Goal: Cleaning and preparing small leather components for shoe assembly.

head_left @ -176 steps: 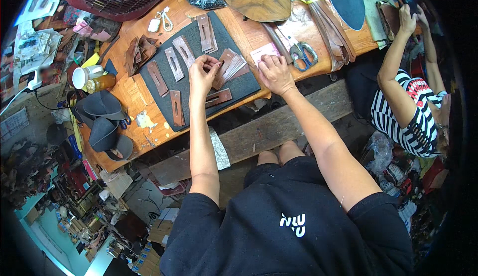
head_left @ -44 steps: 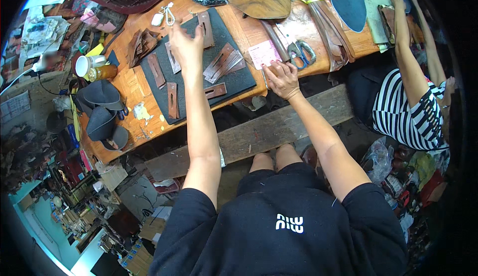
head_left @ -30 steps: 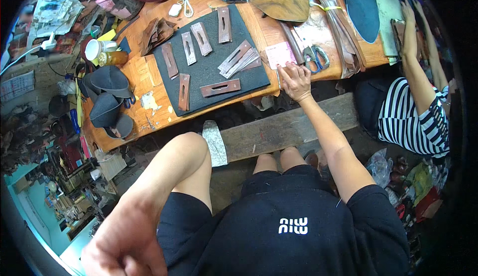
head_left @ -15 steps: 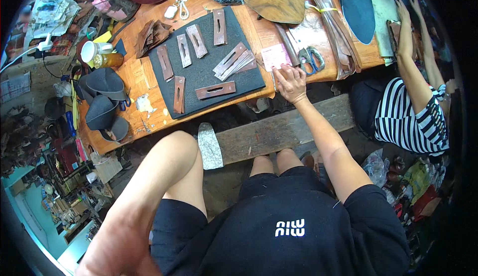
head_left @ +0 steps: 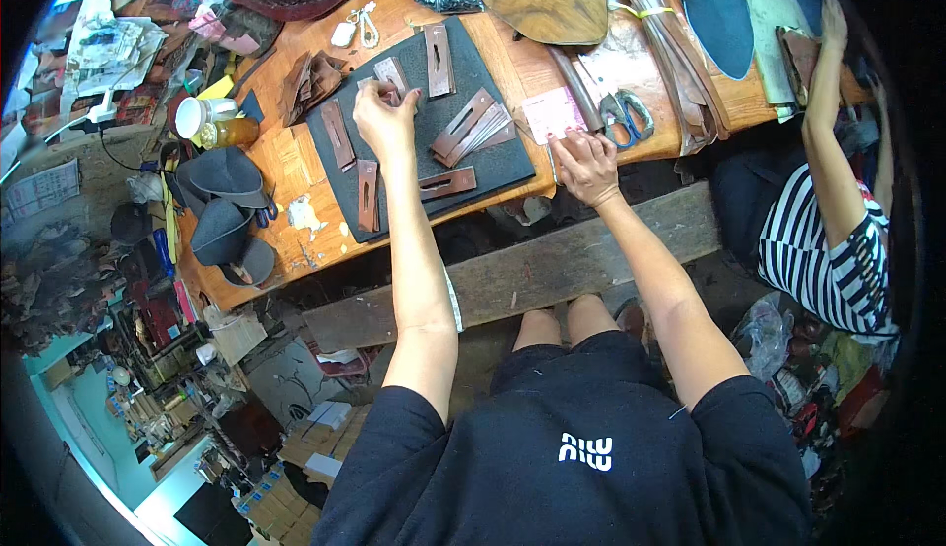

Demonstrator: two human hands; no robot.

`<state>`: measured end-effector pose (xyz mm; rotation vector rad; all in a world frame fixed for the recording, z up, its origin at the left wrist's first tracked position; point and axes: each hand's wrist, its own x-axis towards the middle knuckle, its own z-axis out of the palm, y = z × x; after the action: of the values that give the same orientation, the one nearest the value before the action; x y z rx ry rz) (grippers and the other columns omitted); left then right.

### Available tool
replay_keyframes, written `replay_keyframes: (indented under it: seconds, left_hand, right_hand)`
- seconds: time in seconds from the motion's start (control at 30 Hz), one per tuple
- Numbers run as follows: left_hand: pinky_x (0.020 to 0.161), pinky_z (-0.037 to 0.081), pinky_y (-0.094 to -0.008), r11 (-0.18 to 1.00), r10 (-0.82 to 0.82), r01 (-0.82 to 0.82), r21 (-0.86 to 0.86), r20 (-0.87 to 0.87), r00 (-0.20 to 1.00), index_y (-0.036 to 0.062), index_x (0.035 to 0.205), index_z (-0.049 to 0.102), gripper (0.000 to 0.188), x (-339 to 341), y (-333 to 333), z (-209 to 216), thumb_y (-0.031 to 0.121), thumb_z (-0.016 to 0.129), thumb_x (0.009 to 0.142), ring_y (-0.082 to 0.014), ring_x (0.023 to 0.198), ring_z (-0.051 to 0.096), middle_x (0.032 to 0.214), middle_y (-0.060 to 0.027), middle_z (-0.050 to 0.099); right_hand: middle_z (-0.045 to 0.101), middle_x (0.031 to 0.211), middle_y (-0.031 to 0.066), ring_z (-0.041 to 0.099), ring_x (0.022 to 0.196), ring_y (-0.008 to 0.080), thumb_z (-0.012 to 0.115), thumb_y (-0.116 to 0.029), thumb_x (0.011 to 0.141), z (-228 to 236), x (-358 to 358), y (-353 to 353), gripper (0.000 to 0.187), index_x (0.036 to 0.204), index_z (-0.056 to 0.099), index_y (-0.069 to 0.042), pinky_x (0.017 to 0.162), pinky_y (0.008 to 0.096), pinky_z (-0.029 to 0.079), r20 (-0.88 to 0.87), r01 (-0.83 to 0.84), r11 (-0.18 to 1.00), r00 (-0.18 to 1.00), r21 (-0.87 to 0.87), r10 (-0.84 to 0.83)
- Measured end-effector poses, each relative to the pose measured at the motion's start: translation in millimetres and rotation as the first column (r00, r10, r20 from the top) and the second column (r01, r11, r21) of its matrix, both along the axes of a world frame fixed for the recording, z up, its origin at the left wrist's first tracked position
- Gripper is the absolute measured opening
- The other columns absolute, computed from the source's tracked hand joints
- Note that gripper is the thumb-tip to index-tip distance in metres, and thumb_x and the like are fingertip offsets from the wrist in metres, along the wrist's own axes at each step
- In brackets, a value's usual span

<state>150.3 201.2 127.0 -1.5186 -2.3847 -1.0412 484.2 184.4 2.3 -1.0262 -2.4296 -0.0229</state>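
Note:
My left hand (head_left: 384,124) is over the black mat (head_left: 345,206), its thumb and fingers curled round a slotted leather strip (head_left: 391,74). Its fingertips are partly hidden, and another strip seen earlier there is covered by the hand. Around it on the mat lie more brown slotted strips, such as one upright strip (head_left: 439,58) and a fanned stack (head_left: 475,129). At the table's front edge my right hand (head_left: 588,167) lies flat with fingers extended, their tips on a pink printed card (head_left: 552,112). Blue-handled scissors (head_left: 625,118) rest just right of those fingers.
Leather scraps (head_left: 310,83), a mug (head_left: 200,115), an amber jar (head_left: 233,133) and dark curved pieces (head_left: 225,176) stand at left. Long leather strips (head_left: 680,73) and a blue sole-shaped piece (head_left: 714,24) lie at right. A striped-shirt co-worker (head_left: 818,250) reaches over there. A wooden bench (head_left: 581,250) runs below.
My left arm has come up from the lower left, and its hand is now at the strips on the mat. My right hand stays by the pink card. The whole view has shifted slightly.

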Motion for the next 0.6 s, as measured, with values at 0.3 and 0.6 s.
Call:
replay_keyframes:
  seconds: [0.3,0.6]
  left_hand:
    - [0.071,0.057,-0.0302,0.998,0.061,-0.051,-0.04,0.297,0.953,-0.0052,0.091,0.071,0.031,-22,-4,-34,0.003,0.088,0.068,-0.0189,0.077,0.073,0.081,-0.0138,0.074]
    - [0.073,0.057,-0.0333,0.997,-0.067,0.07,0.01,0.474,0.878,-0.0004,0.105,0.072,0.027,-30,-9,-34,-0.004,0.065,0.08,-0.021,0.079,0.074,0.091,-0.0165,0.074]
  right_hand:
    - [0.06,0.13,0.0036,0.056,0.121,0.0191,0.067,-0.029,0.083,1,0,-1,0.055,0.138,0.064,-0.024,0.105,0.0424,0.036,-0.004,0.007,1.0,1.0,0.027,-0.007]
    - [0.061,0.128,0.0033,0.058,0.119,0.0185,0.067,-0.03,0.082,0,1,-1,0.052,0.134,0.066,-0.024,0.104,0.0423,0.037,-0.013,0.01,0.999,1.0,0.035,-0.01]
